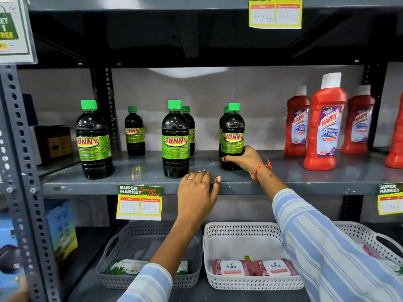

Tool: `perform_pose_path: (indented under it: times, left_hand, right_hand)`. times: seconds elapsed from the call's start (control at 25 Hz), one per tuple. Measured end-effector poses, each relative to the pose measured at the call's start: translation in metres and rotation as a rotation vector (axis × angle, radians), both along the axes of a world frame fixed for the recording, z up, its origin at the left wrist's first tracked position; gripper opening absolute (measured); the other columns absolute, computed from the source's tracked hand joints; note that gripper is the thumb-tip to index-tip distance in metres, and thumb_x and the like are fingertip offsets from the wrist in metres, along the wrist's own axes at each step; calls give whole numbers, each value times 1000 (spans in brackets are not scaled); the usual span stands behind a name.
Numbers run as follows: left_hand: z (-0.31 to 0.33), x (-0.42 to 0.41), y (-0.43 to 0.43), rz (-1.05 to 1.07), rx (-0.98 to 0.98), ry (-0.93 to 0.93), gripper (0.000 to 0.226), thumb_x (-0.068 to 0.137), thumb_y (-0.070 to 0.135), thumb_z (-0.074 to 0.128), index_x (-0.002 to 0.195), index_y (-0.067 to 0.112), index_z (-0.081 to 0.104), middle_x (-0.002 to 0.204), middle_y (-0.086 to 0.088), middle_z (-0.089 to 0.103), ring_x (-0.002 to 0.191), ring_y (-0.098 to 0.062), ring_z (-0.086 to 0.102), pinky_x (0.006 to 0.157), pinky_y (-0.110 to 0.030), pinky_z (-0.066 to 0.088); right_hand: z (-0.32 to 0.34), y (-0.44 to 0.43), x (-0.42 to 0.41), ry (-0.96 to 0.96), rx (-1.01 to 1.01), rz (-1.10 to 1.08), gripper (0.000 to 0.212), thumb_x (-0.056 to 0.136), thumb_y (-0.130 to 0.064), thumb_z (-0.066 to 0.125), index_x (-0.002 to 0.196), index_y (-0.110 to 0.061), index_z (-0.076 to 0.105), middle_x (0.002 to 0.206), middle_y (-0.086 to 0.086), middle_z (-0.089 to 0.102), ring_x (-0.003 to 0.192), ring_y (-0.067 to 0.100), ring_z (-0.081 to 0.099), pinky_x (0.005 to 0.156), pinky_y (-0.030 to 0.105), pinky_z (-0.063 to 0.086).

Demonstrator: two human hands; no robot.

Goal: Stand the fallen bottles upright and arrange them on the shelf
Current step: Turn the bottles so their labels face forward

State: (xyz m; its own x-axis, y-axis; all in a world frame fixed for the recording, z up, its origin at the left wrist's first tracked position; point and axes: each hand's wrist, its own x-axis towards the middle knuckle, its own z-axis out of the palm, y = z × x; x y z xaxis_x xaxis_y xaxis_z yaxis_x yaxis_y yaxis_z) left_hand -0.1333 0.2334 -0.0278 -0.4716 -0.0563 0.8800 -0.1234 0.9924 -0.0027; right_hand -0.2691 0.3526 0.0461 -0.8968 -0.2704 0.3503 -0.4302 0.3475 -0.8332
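right hand [243, 161] fingers are wrapped low round an upright Sunny bottle [233, 136] on the shelf [141, 171], left hand [196, 192] resting loose on the edge, so a shove toward 12 o'clock probably topples the bottle right behind it [225, 114]

A shop. Steel shelf [152, 188] carries "Super Market" price tags [139, 202]. Rows of Sunny bottles [175, 139] and Harpic cleaner [327, 127] stand for sale.

Right hand [244, 159] wrapped round the base of a dark bottle [232, 136], arm extended. Left hand [196, 188] left of that bottle, palm down, fingers flat.
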Motion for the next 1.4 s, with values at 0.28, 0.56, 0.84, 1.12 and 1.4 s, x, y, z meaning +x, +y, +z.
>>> perform_pose_path:
  times: [0.28,0.56,0.84,1.12,1.4]
  left_hand:
    - [1,4,2,-16,18,-23,47,94,40,33,82,8,65,79,-8,71,71,-28,63,71,-36,46]
    - [1,4,4,-31,31,-18,47,94,40,33,81,8,66,78,-9,71,70,-28,63,69,-36,45]
    - [8,7,9,-29,70,-79,50,94,47,36,66,10,56,69,-10,68,66,-31,61,65,-35,41]
    - [52,-14,27,-269,553,-315,68,72,67,63,111,12,62,109,-9,70,102,-29,64,80,-41,53]
    - [63,-27,22,-414,656,-396,36,70,52,76,91,23,69,96,-4,74,95,-23,66,80,-35,52]
  right_hand:
    - [4,19,25,-23,-31,121,22,63,-22,84,75,-27,66,103,10,73,102,26,67,91,35,53]
    - [1,39,36,-41,-28,224,41,66,-21,83,104,-17,68,111,10,72,108,26,65,100,39,51]
    - [2,44,46,-75,-67,269,32,74,-43,76,97,-23,67,119,12,70,118,30,61,108,46,42]
    - [3,44,40,-246,-255,325,19,88,-20,38,83,-20,56,96,4,60,98,22,50,91,35,38]
    - [-3,42,32,-109,-154,191,49,83,11,34,129,3,50,122,25,61,109,29,57,104,47,44]
